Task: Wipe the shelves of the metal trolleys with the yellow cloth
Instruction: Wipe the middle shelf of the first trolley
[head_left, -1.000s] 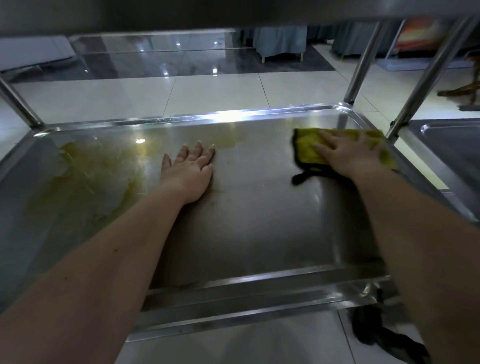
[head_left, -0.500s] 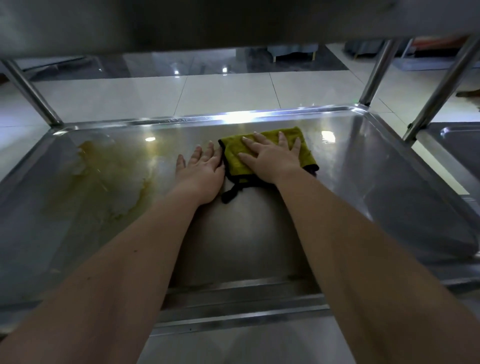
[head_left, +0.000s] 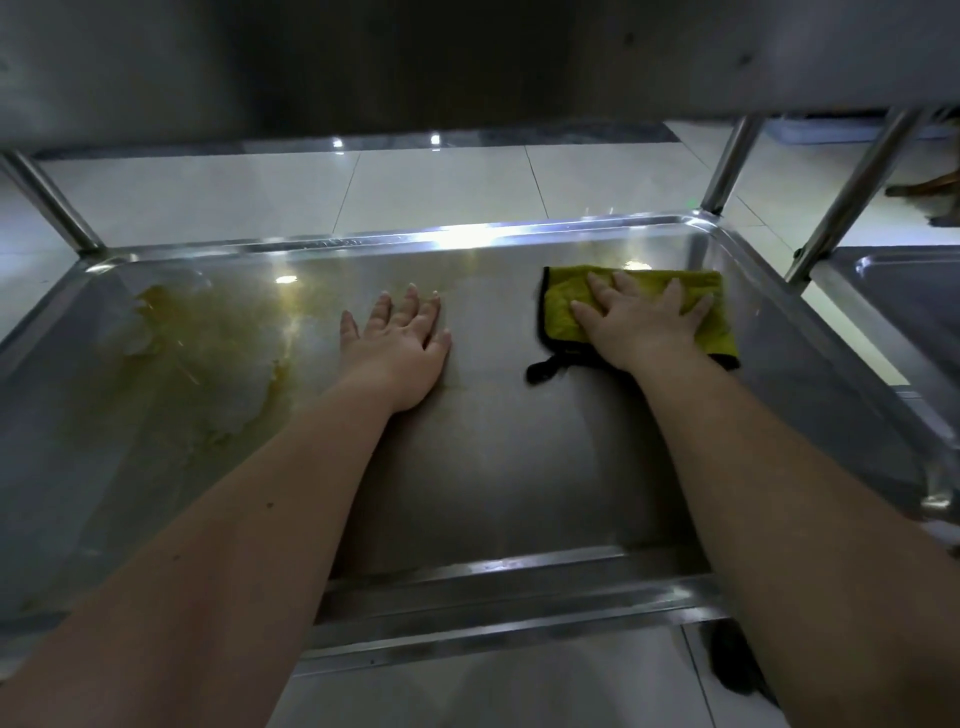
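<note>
Wiping trolley shelf (head_left: 467, 240) | right hand (head_left: 639, 332) pressed flat, fingers spread, on yellow cloth (head_left: 562, 306) | left hand (head_left: 397, 349) lay flat, empty, alongside | yellowish stain (head_left: 197, 353) beyond left hand looked unwiped | task judged partway.

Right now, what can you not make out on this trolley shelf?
Head view:
- Shelf under the yellow cloth and right hand: covered, so cleanliness unknown.
- Shelf's near left corner: hidden by the left forearm.
- Dark thing on the floor: blurred, partly behind the right forearm.
- Upper shelf: only its underside shows.
</note>
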